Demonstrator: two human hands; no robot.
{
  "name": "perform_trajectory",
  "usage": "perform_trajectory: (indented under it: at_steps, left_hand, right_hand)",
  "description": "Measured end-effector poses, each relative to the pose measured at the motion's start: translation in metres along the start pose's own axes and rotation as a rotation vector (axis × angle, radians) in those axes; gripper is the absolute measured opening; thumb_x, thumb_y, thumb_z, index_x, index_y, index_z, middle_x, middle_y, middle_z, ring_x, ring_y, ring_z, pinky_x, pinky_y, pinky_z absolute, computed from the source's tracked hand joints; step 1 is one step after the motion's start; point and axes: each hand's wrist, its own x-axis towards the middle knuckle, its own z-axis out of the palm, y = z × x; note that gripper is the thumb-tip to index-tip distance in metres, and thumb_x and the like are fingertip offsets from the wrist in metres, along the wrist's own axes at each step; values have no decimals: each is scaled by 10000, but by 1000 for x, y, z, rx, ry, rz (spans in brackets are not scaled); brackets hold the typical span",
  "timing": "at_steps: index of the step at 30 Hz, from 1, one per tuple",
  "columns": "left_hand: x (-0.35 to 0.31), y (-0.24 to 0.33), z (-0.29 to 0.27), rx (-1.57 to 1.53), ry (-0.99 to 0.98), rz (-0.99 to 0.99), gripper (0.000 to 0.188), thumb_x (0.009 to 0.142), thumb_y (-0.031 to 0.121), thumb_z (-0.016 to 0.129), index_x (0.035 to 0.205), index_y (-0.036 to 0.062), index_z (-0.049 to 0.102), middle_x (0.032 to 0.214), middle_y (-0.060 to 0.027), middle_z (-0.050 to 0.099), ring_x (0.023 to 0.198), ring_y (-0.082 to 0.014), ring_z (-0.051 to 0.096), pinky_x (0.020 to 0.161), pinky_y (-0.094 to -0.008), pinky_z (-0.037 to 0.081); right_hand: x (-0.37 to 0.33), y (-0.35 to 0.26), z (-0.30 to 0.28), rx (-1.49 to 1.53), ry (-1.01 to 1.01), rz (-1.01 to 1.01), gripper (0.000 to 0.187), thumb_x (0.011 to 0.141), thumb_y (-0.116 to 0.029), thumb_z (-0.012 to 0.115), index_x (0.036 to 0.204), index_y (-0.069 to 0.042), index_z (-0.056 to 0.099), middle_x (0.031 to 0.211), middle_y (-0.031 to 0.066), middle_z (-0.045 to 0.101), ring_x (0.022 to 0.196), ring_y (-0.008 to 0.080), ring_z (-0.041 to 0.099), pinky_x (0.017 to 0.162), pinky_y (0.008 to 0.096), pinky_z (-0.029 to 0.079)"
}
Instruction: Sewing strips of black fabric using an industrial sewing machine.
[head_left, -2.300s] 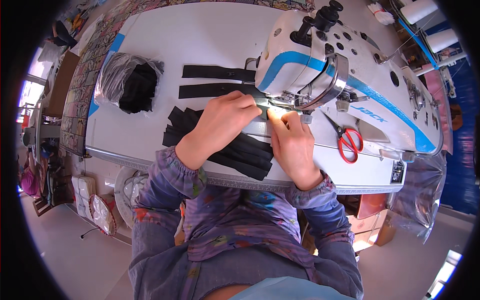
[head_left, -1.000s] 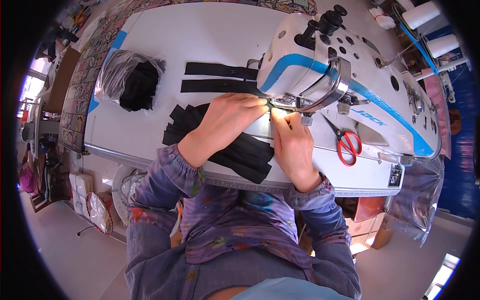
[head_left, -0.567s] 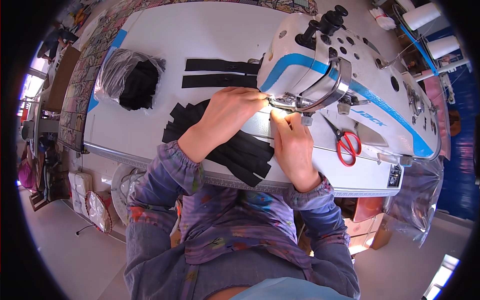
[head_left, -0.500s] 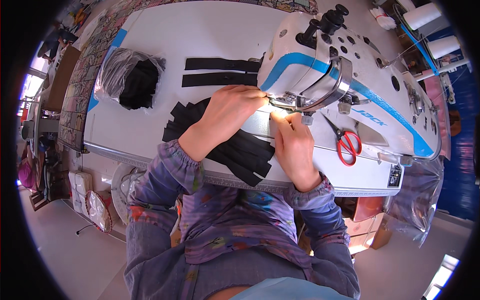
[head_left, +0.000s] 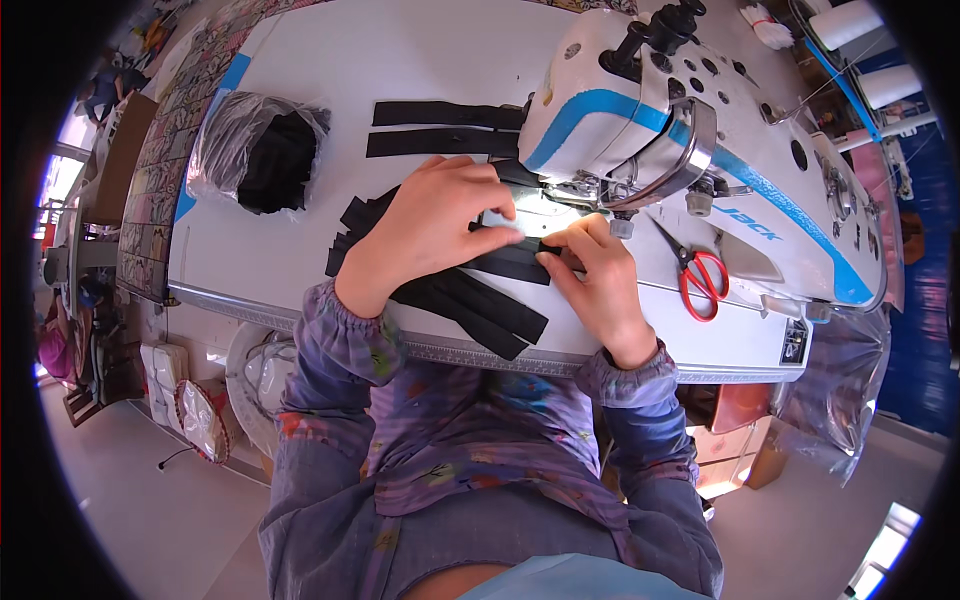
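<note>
My right hand (head_left: pixel 605 290) pinches the end of a black fabric strip (head_left: pixel 508 262) between thumb and fingertips, just in front of the lit needle area. My left hand (head_left: pixel 425 228) hovers over the strips at the left of the sewing machine (head_left: pixel 610 110). Its thumb and curled forefinger stand apart, with the thumb tip close to the strip; nothing shows gripped there. Under and beside my left hand lies a fanned pile of black strips (head_left: pixel 470 312). Two more black strips (head_left: pixel 440 143) lie behind it, their right ends reaching the machine head.
Red-handled scissors (head_left: pixel 706 285) lie right of the needle area. A clear plastic bag (head_left: pixel 215 150) with black material sits at the table's left. A ruler strip (head_left: pixel 450 365) edges the front of the white table (head_left: pixel 330 60). Thread cones (head_left: pixel 890 87) stand at the far right.
Both hands have come away from the needle toward me. My left thumb and forefinger have parted, and a black strip end now shows in my right fingers.
</note>
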Motion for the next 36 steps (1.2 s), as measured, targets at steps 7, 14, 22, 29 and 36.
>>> perform_trajectory:
  at_steps: [7, 14, 22, 29, 36]
  left_hand:
    - [-4, -4, -2, -133, -143, 138, 245, 816, 217, 914, 887, 112, 705, 944, -29, 641, 966, -282, 648, 875, -429, 496]
    - [4, -5, -16, 73, 296, 72, 109, 827, 52, 766, 929, 90, 761, 863, -54, 626, 857, -290, 652, 735, -404, 531]
    - [-3, 1, 15, 323, 63, 165, 176, 770, 91, 742, 945, 104, 758, 909, -48, 563, 911, -254, 658, 792, -393, 569]
    - [0, 4, 22, 203, 40, 225, 237, 860, 71, 698, 1084, 65, 778, 1114, -45, 734, 1061, -274, 728, 896, -390, 617]
    - [3, 2, 29, 191, 67, 179, 230, 882, 79, 691, 1094, 72, 779, 1120, -46, 767, 1085, -268, 748, 893, -388, 625]
  right_hand:
    - [2, -3, -2, -3, -4, -32, 179, 936, 86, 744, 1090, -3, 751, 1012, 102, 646, 850, 234, 730, 712, 327, 602]
    - [-1, -3, -6, -5, -115, -133, 254, 884, 123, 721, 1099, -10, 749, 1002, 86, 650, 849, 246, 707, 727, 331, 576]
    - [-3, 0, 7, -363, 110, -177, 507, 851, 83, 697, 1322, -92, 769, 1067, 116, 649, 881, 331, 668, 749, 429, 526]
    - [1, -6, 11, -407, 98, -149, 548, 827, 81, 696, 1343, -92, 767, 1077, 111, 624, 924, 338, 658, 785, 452, 527]
    - [0, -5, 12, -430, 125, -133, 499, 856, 54, 704, 1327, -99, 770, 1078, 107, 627, 884, 337, 657, 766, 450, 529]
